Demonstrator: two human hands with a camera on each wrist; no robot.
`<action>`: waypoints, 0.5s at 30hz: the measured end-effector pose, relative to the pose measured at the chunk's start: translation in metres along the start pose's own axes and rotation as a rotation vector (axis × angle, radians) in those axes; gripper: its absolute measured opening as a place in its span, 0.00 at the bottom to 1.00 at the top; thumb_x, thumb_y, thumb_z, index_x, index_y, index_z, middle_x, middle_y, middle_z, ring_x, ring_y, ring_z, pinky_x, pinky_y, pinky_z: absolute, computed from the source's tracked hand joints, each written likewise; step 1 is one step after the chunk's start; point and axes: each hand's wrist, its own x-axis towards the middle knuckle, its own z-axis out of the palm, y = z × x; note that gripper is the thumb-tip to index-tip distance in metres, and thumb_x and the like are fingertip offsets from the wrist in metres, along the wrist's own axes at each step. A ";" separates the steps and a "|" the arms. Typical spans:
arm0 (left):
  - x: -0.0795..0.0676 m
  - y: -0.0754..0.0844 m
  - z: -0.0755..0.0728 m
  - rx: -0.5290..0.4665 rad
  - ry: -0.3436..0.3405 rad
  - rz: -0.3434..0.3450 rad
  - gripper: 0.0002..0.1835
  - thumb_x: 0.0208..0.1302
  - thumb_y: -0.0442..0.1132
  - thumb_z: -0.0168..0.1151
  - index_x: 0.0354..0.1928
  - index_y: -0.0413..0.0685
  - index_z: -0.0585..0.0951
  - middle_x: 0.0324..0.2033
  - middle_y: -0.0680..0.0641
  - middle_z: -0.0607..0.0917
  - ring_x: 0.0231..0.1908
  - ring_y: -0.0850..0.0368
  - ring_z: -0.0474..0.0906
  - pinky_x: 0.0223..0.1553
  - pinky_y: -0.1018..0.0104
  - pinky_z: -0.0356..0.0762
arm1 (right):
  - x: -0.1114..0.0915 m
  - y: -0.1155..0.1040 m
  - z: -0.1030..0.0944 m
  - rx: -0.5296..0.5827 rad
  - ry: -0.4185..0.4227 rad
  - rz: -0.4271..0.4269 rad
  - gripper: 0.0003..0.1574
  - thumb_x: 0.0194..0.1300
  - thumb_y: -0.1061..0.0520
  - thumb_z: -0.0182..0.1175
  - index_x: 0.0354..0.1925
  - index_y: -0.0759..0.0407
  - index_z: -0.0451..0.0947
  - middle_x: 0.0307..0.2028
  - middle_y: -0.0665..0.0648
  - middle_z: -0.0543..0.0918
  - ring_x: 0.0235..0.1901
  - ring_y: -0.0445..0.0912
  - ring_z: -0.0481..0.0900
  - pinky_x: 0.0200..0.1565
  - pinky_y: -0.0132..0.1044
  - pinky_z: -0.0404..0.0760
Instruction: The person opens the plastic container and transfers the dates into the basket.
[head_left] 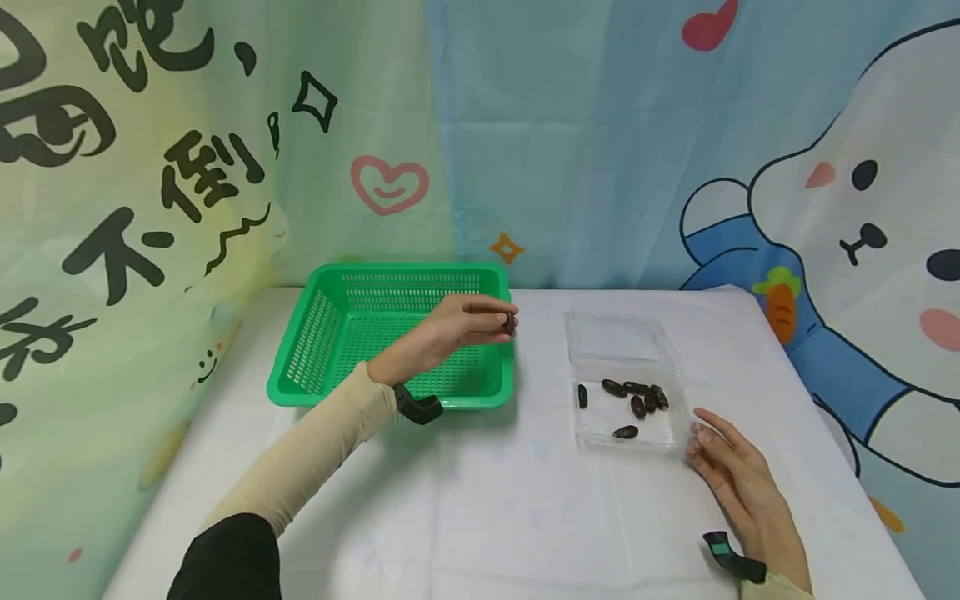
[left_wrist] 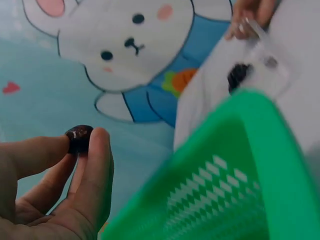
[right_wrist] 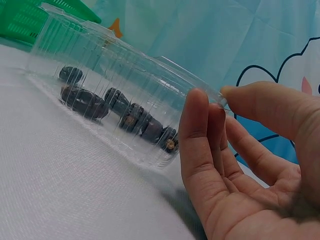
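Between thumb and fingers, my left hand (head_left: 450, 331) pinches a small, dark, glossy oval piece (left_wrist: 79, 140), nutlike or fruitlike, above the right side of the green plastic basket (head_left: 330, 402). My right hand (head_left: 742, 487) is at the right side of a clear plastic box (head_left: 600, 438). Thumb and fingertips grip its upper rim in the right wrist view. Several similar dark oval pieces (right_wrist: 84, 102) lie on the bottom of the box, most grouped toward its right half. The hinged lid (head_left: 618, 335) lies folded back behind it.
The basket has a perforated wall (head_left: 420, 290) and stands at the back left of a white-covered table (head_left: 465, 517). A printed curtain (head_left: 547, 142) hangs behind the table's back edge and down its left side.
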 end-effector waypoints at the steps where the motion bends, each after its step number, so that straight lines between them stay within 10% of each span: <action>1: 0.000 -0.001 -0.005 0.003 0.006 -0.009 0.18 0.76 0.29 0.58 0.64 0.34 0.80 0.53 0.40 0.85 0.55 0.49 0.86 0.70 0.48 0.75 | 0.000 0.000 0.000 -0.004 -0.001 0.001 0.25 0.78 0.67 0.55 0.64 0.44 0.79 0.48 0.47 0.85 0.43 0.38 0.84 0.50 0.30 0.86; 15: 0.009 -0.014 -0.085 -0.001 0.166 -0.202 0.23 0.78 0.28 0.54 0.73 0.37 0.73 0.73 0.36 0.71 0.68 0.43 0.77 0.77 0.48 0.65 | 0.001 0.002 -0.002 0.025 -0.025 -0.005 0.25 0.79 0.68 0.53 0.64 0.45 0.79 0.48 0.48 0.86 0.43 0.39 0.84 0.50 0.30 0.86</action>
